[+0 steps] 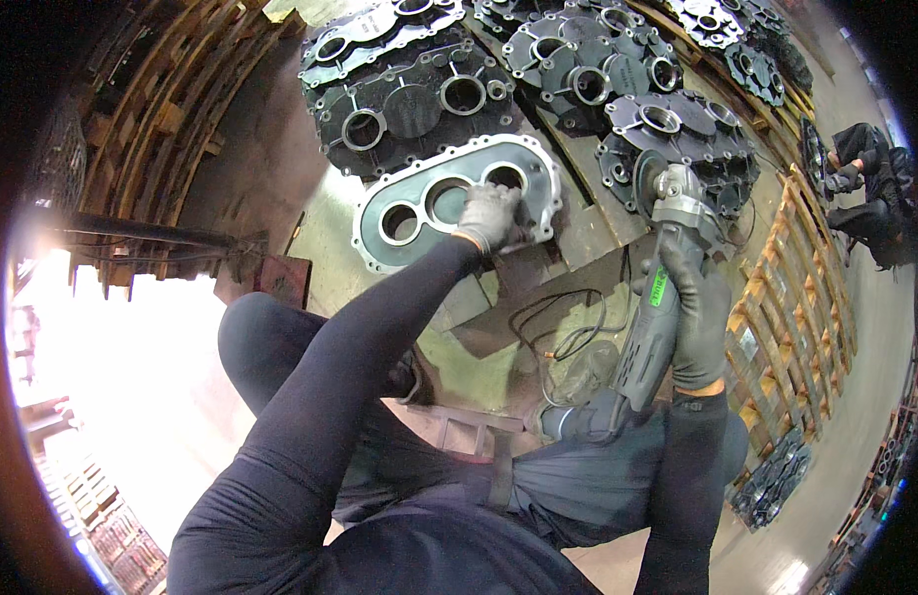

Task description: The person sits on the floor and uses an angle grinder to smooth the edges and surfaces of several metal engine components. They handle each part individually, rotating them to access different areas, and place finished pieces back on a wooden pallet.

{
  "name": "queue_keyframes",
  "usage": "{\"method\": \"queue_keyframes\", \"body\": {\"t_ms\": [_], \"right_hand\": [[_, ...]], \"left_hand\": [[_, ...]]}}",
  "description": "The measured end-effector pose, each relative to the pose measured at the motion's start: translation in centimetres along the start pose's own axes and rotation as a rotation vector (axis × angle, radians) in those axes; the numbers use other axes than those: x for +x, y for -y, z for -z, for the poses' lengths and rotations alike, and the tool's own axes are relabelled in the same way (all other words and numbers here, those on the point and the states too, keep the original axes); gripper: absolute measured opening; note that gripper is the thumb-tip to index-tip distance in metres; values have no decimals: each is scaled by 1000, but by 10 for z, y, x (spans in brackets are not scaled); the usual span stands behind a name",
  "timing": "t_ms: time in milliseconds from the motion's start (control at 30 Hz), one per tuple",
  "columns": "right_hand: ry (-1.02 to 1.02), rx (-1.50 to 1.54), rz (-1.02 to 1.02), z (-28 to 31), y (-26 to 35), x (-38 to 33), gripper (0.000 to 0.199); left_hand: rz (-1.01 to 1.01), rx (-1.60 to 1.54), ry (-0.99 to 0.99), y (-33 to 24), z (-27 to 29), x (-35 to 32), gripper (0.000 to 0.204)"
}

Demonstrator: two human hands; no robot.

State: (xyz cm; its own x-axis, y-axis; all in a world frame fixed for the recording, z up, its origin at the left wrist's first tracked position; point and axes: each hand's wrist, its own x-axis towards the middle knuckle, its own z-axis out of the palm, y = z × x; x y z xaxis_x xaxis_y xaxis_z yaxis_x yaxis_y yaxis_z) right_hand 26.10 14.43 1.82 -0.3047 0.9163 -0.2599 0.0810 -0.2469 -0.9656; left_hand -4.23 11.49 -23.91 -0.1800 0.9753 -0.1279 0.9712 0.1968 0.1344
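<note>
A light-grey oval metal casting (pixel 381 203) with three round bores and a lugged rim lies in front of me. My left hand (pixel 490 214), in a grey glove, is closed at its right-hand bore, the fingers curled over the edge of the hole. In my gloved right hand (pixel 701 317) is a grey angle grinder (pixel 645 342), gripped round its body. Its head points away from me, and its disc (pixel 649 180) is to the right of the casting, apart from it. Whether the disc spins, I cannot tell.
Several dark castings (pixel 409 109) lie beyond, with more stacked at the far right. A cable (pixel 578 322) coils on the floor between my legs. Wooden pallets (pixel 791 288) stand at right, others (pixel 161 119) at left. Another person (pixel 870 188) is at the far right.
</note>
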Motion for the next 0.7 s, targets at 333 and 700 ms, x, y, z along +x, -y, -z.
{"method": "queue_keyframes", "body": {"t_ms": [333,700], "right_hand": [[158,-113,-128,-5,-39,14,41],[201,-541,-160,-26,-98,6,45]], "left_hand": [[-133,11,-74,-73,6,-82,34],[-483,-85,369,-39,194,-183,27]]}}
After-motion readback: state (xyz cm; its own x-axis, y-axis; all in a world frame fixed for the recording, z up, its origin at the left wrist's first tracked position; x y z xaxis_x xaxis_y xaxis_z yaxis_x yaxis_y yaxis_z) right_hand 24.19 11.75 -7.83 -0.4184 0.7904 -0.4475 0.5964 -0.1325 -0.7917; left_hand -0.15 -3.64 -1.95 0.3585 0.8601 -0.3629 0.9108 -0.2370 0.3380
